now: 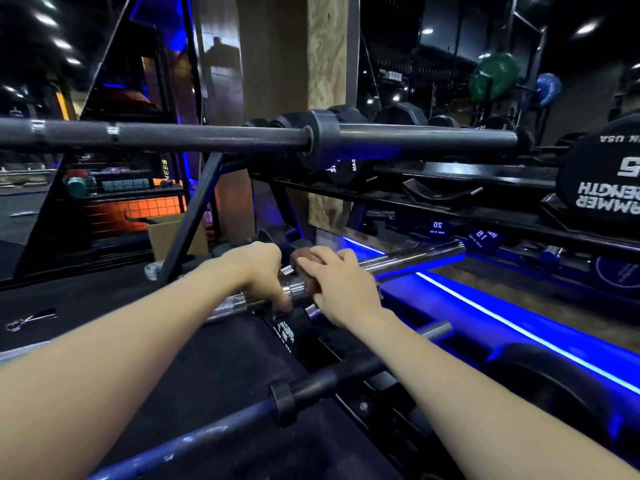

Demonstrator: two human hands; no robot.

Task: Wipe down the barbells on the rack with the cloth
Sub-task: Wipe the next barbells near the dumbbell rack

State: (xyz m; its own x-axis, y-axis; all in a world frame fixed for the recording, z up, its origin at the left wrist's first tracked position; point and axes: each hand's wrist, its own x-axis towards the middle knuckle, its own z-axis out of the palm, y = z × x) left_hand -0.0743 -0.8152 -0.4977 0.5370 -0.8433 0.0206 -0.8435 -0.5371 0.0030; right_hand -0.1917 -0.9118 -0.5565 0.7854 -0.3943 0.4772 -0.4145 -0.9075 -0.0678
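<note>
the black rack [194, 216] fills the middle of the view, its slanted upright rising from the dark floor [86, 299] at the left. a long dark barbell [207, 136] lies across the top of it, running nearly edge to edge, with a thick collar near the centre and a smoother sleeve reaching right. lower down, a chrome barbell [415, 255] slants from the lower left up to the right, its bright sleeve lit blue from a glowing strip [519, 336] below. nearer the camera a blue-black barbell [311, 382] crosses the lower frame, and the short end of another silver bar [434, 330] shows just beyond the right forearm. black dumbbells [595, 181] sit on shelves at the right.

the left hand [258, 271] curls around the chrome barbell's shaft just left of its collar. the right hand [341, 285] is clamped over a small brown cloth [304, 261], pressing it around the same bar at the collar, right beside the left hand.
</note>
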